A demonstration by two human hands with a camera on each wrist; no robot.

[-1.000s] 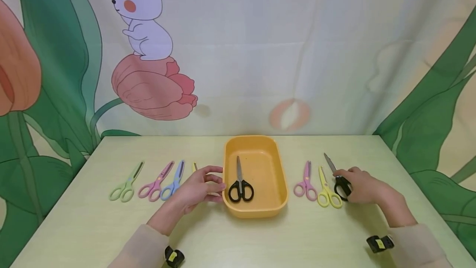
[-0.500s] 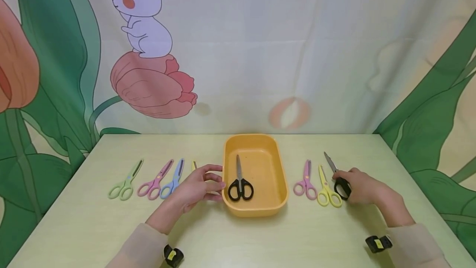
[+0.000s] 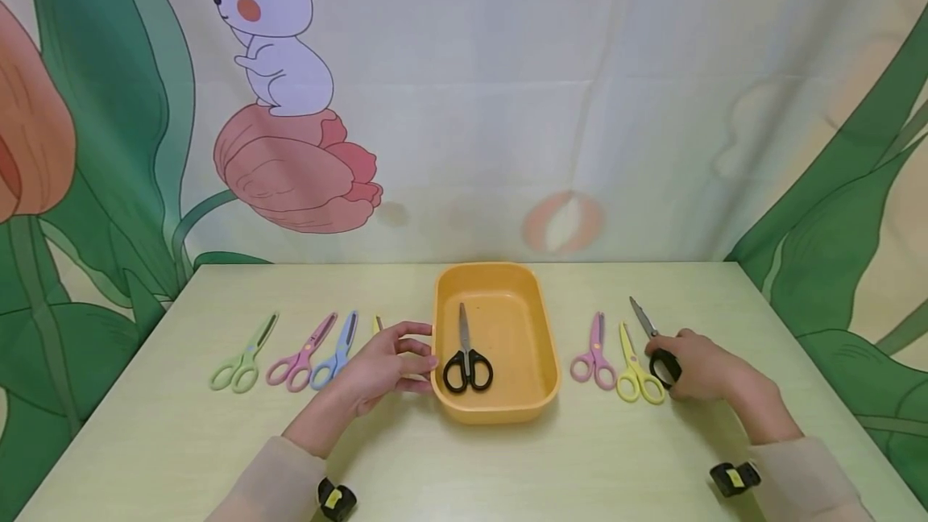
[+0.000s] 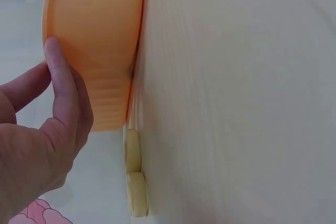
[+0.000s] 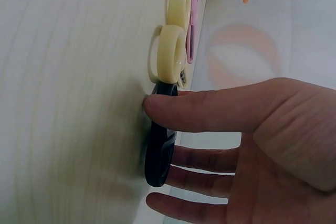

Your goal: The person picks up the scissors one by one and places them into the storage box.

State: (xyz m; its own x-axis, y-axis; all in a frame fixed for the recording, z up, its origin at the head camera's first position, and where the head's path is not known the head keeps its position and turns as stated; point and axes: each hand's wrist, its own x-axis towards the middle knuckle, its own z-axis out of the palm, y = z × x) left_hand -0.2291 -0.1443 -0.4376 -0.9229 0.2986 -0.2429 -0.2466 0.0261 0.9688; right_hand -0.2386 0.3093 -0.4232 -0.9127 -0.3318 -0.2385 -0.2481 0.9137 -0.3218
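Note:
In the head view my left hand (image 3: 387,365) touches the left side of a yellow-orange plastic tray (image 3: 540,345) with fairly straight fingers. Inside the tray lies a pair of black-handled scissors (image 3: 467,361). My right hand (image 3: 710,365) pinches the handle of a second pair of black-handled scissors (image 3: 645,321), whose blades point away toward the backdrop. From the right wrist, the thumb (image 5: 210,109) shows on one side of the black handle (image 5: 157,156), with fingers on the other. Close to that hand are yellow scissors (image 3: 638,377) and pink-purple scissors (image 3: 596,357).
Left of the tray, green scissors (image 3: 242,365), pink scissors (image 3: 300,361) and blue scissors (image 3: 339,353) lie in a row on the pale table (image 3: 507,474). Another yellow pair (image 3: 378,324) is mostly hidden behind my left hand. A printed cloth backdrop (image 3: 464,103) stands behind the table.
Both hands keep nearly the same places, left at the tray and right at the black scissors. The head view shifts slightly.

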